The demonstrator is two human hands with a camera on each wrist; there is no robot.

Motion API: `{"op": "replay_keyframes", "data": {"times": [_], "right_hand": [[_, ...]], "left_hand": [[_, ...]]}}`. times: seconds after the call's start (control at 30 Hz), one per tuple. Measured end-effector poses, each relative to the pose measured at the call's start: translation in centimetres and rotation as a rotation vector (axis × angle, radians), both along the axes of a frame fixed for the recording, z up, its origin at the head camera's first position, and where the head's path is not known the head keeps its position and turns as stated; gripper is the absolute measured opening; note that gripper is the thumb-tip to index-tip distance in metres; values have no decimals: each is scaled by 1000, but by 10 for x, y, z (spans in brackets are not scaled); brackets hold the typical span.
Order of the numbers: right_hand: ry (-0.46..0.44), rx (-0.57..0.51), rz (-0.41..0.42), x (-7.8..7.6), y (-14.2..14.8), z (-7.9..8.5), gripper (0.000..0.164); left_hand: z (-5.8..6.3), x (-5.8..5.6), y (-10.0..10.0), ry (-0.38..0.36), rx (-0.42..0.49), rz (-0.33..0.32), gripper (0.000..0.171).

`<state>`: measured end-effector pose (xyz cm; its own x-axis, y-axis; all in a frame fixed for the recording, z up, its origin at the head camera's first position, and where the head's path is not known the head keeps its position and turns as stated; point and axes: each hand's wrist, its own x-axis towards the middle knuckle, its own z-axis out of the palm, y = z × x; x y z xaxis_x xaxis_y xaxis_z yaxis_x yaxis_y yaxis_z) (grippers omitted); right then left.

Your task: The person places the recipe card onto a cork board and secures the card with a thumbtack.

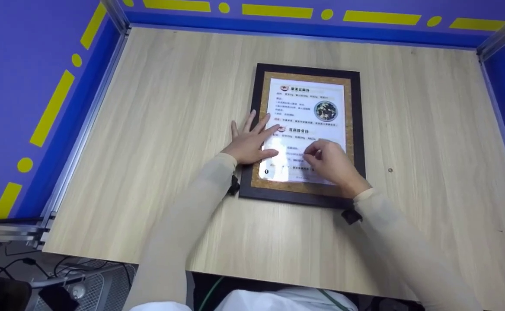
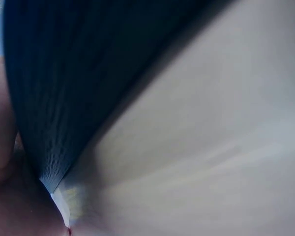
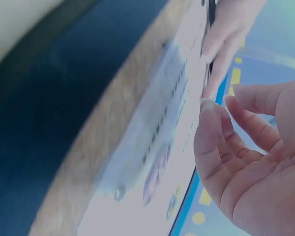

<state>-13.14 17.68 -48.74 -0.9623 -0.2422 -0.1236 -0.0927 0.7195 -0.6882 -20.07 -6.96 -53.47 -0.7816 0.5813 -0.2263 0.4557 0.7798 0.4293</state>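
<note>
A printed recipe sheet (image 1: 308, 112) with a glossy surface and a round food photo lies on a cork board (image 1: 308, 186) with a black frame (image 1: 270, 195). My left hand (image 1: 250, 142) rests with spread fingers across the frame's left side, fingertips touching the sheet's left edge. Over the lower half of the sheet is my right hand (image 1: 328, 162), fingers curled and tips drawn together. In the right wrist view, something whitish shows at a fingertip; whether it is a nail or a small held thing cannot be told. The left wrist view shows mostly dark, blurred frame.
The board lies flat on a wood-grain table (image 1: 183, 108). A small round brownish spot or piece (image 1: 390, 170) is right of it. Blue panels (image 1: 45, 86) with yellow marks border the table. Cables (image 1: 27, 261) hang by the near left edge.
</note>
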Motion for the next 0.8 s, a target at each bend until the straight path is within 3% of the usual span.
{"op": "replay_keyframes", "data": {"times": [0.23,0.5,0.8], "right_hand": [[54,3,-98,-4,31,6,8],[34,16,-159,-6,71,16,15],[46,30,-214,4,113,20,22]], "left_hand": [[0,-2,0,-11,-3,-7,78],[1,-3,0,-9,-6,0,78],[-1,-1,1,-19,-7,-2,79]]}}
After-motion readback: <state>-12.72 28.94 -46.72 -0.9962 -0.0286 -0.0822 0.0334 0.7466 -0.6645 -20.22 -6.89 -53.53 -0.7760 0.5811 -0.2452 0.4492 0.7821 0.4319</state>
